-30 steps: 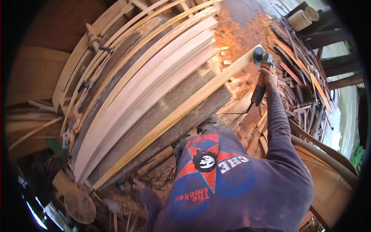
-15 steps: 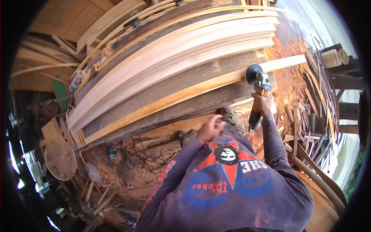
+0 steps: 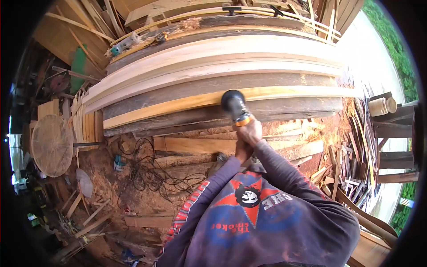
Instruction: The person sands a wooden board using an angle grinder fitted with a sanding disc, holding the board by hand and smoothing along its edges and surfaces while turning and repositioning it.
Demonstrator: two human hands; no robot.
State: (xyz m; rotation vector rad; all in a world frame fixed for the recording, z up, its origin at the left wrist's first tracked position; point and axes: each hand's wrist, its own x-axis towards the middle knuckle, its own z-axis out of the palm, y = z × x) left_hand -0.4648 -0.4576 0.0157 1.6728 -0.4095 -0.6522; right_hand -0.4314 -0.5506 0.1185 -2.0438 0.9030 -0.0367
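Observation:
A long pale wood strip [image 3: 178,103] lies along the near part of a dark, weathered timber bench [image 3: 133,99]. The round black pad of an angle grinder [image 3: 240,115] is over the strip near its middle. My right hand [image 3: 250,132] is wrapped round the grinder's body, just behind its orange part. Just below it, my left hand [image 3: 243,150] is closed at the rear of the tool, partly hidden by the right hand and wrist. Wide pale curved boards [image 3: 200,66] lie beyond the strip.
A round fan [image 3: 52,145] stands at the left. Tangled black cables [image 3: 149,171] and a teal tool [image 3: 118,163] lie on the sawdust-covered floor. Wood scraps [image 3: 356,155] are heaped at the right, near a pale bucket [image 3: 378,107]. Another teal tool [image 3: 126,43] rests at the bench's far left.
The grinder and my right hand have moved left along the strip, from its right end to its middle. My left hand has come across from the left and closed at the tool's rear.

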